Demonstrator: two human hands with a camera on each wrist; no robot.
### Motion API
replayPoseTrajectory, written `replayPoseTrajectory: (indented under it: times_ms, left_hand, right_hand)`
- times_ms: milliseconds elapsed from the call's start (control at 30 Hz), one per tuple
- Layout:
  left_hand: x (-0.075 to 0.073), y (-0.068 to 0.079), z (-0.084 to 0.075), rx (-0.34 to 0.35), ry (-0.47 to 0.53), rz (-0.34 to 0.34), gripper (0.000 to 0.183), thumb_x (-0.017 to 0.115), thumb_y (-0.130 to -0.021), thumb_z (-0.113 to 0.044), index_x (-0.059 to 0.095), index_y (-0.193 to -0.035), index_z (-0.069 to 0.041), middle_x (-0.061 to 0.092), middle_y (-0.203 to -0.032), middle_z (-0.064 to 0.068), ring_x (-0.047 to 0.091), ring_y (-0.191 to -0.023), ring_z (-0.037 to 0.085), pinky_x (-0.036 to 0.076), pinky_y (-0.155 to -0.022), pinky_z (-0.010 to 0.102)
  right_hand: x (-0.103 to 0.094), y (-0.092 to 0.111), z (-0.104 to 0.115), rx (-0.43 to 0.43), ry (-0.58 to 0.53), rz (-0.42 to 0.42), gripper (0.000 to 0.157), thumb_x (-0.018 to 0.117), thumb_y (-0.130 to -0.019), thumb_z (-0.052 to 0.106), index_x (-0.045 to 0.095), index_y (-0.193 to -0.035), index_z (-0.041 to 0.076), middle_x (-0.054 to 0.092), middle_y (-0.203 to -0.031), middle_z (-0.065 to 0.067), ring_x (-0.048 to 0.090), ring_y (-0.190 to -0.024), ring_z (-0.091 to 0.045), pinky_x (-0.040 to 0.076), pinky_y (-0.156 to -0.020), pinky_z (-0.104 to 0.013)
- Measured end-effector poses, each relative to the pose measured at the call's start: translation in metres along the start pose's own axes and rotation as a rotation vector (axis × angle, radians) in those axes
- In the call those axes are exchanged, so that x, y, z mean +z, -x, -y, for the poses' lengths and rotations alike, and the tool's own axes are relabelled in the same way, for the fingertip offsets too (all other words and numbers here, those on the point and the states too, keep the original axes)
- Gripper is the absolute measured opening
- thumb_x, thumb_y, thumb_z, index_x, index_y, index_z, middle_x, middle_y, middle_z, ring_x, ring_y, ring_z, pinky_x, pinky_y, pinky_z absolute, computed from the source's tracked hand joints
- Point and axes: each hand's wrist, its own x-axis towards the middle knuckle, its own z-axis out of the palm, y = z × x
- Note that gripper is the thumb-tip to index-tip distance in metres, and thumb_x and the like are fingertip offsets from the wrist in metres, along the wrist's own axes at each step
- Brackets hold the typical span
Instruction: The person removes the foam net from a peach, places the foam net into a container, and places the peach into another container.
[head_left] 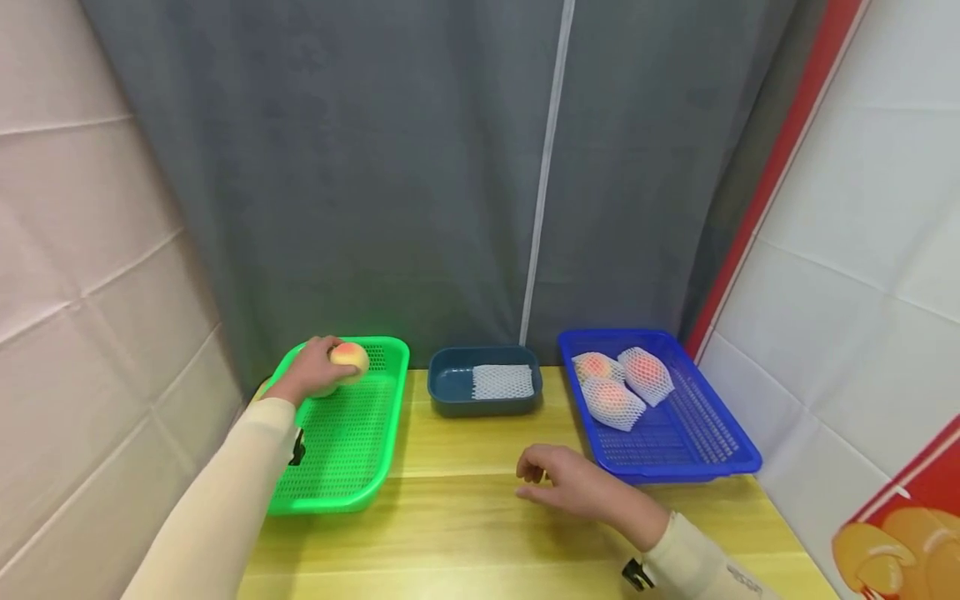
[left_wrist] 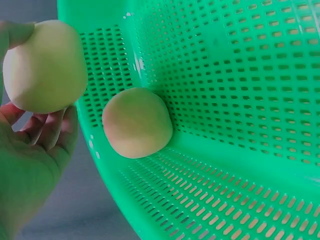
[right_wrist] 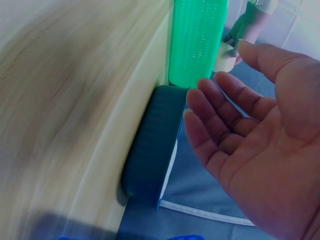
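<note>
My left hand point(head_left: 315, 367) grips a peach point(head_left: 350, 357), pale yellow with a pink blush, over the far part of the green basket point(head_left: 397, 417). In the left wrist view, thumb and fingers hold this peach at its sides, and a second peach point(left_wrist: 137, 123) lies in the basket beside it. My right hand point(head_left: 566, 481) hovers over the table's middle with loosely curled fingers and nothing in it. The dark teal tray point(head_left: 447, 408) stands beyond that hand, with a white foam net sleeve point(head_left: 502, 382) lying inside.
At the right, a blue basket point(head_left: 675, 479) holds 3 peaches point(head_left: 612, 400) in white foam nets. The wooden table point(head_left: 450, 533) ends at a grey curtain point(head_left: 375, 167) behind. White panels point(head_left: 847, 275) flank both sides.
</note>
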Motion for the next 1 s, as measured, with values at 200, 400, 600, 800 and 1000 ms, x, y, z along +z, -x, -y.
replayPoseTrajectory:
  times_ms: [200,400,600,800,1000]
  left_hand:
    - [0.004,-0.016,0.015,-0.018,-0.078,0.002,0.085,0.074,-0.098,-0.044,0.048,-0.157,0.011,0.048,-0.146,0.035,0.059,-0.12,0.049,0.051,-0.1,0.062]
    - [0.009,-0.024,0.015,0.004,-0.165,-0.015,0.086,0.072,-0.1,-0.038,0.041,-0.157,0.019,0.043,-0.152,0.045,0.051,-0.134,0.061,0.047,-0.108,0.071]
    - [0.018,-0.029,0.018,0.038,-0.27,-0.041,0.076,0.07,-0.099,-0.032,0.049,-0.147,0.023,0.052,-0.139,0.048,0.054,-0.127,0.065,0.048,-0.105,0.072]
    - [0.028,-0.03,0.014,0.031,-0.327,-0.012,0.068,0.071,-0.099,-0.028,0.053,-0.138,0.023,0.055,-0.13,0.045,0.059,-0.118,0.061,0.051,-0.099,0.07]
    - [0.035,-0.031,0.006,-0.002,-0.355,0.062,0.071,0.07,-0.106,-0.024,0.043,-0.148,0.026,0.041,-0.149,0.05,0.047,-0.136,0.066,0.044,-0.112,0.072]
  right_hand:
    - [0.002,-0.002,0.0,0.005,0.002,0.006,0.013,0.08,-0.105,0.028,0.071,-0.109,0.02,0.071,-0.102,0.008,0.068,-0.096,-0.011,0.062,-0.089,-0.042]
    - [0.004,-0.001,0.0,0.006,0.006,0.018,0.012,0.08,-0.105,0.028,0.07,-0.108,0.021,0.068,-0.1,0.013,0.067,-0.095,-0.01,0.061,-0.088,-0.036]
    - [0.004,0.001,0.001,0.005,0.005,0.022,0.012,0.08,-0.105,0.028,0.07,-0.108,0.021,0.066,-0.1,0.016,0.067,-0.094,-0.009,0.061,-0.087,-0.035]
    - [0.004,0.003,-0.001,-0.003,-0.001,0.024,0.012,0.08,-0.105,0.027,0.071,-0.108,0.02,0.066,-0.099,0.016,0.066,-0.092,-0.007,0.062,-0.085,-0.035]
    - [0.004,0.006,-0.001,0.007,-0.008,0.028,0.012,0.08,-0.105,0.027,0.071,-0.108,0.02,0.067,-0.098,0.016,0.066,-0.091,-0.006,0.062,-0.084,-0.034]
